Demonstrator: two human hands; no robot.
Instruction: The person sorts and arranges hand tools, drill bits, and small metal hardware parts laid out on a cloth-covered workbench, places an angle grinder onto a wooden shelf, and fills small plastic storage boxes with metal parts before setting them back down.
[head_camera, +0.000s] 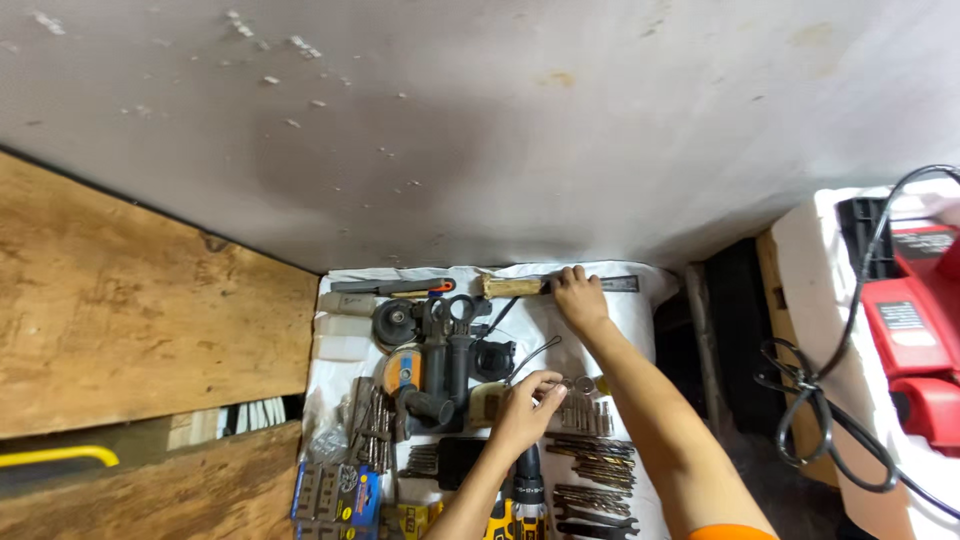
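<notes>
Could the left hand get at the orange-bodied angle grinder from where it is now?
Probably yes. The left hand sits just right of the angle grinder, with only the dark power tool lying between them; it could likely pass over that. The right hand is farther up the white sheet.

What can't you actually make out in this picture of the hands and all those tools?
Head view:
- Right hand covers where the wooden handle meets the flat metal bar.
- Left hand hides whatever its fingers pinch.
- Yellow drill is cut off by the bottom edge.
- Drill bits are too small to distinguish.
</notes>
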